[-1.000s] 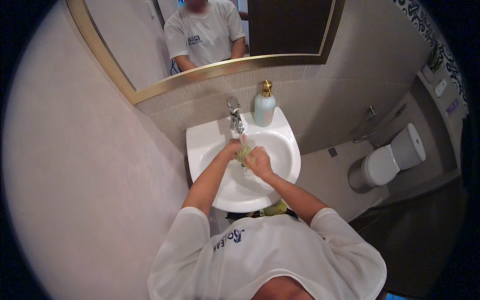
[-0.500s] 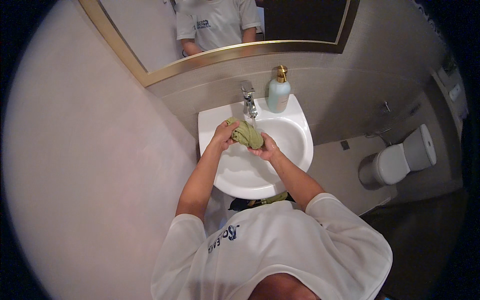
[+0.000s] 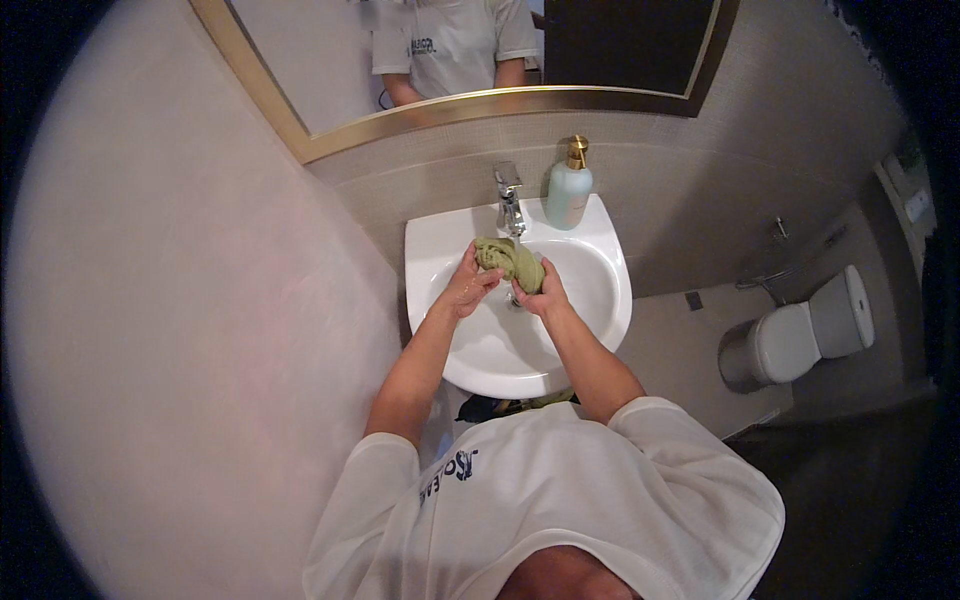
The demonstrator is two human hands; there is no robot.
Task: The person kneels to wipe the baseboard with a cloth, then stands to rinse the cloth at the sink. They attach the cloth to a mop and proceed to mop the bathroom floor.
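Both bare hands are on a twisted, bunched roll of olive-green cloth (image 3: 512,262), which is up in the air over the rounded white ceramic sink (image 3: 590,300), just in front of and below the spout of the silver metal single-lever tap (image 3: 510,200). The left hand (image 3: 468,287) grips the roll's left end, its fingers spread along the near side, and the right hand (image 3: 543,294) is closed about the right end, so the two are a little apart with the cloth bridging them. A thin run of water seems to come from the spout beside the cloth, though it is faint. Judging by this, the work is midway: the cloth is already at the water and gathered into a roll, but how wet it is, or whether any water has been pressed out, cannot be told. It is not yet opened out or set down, and the pale blue pump bottle with a gold top (image 3: 569,195) stands untouched on the sink's back ledge
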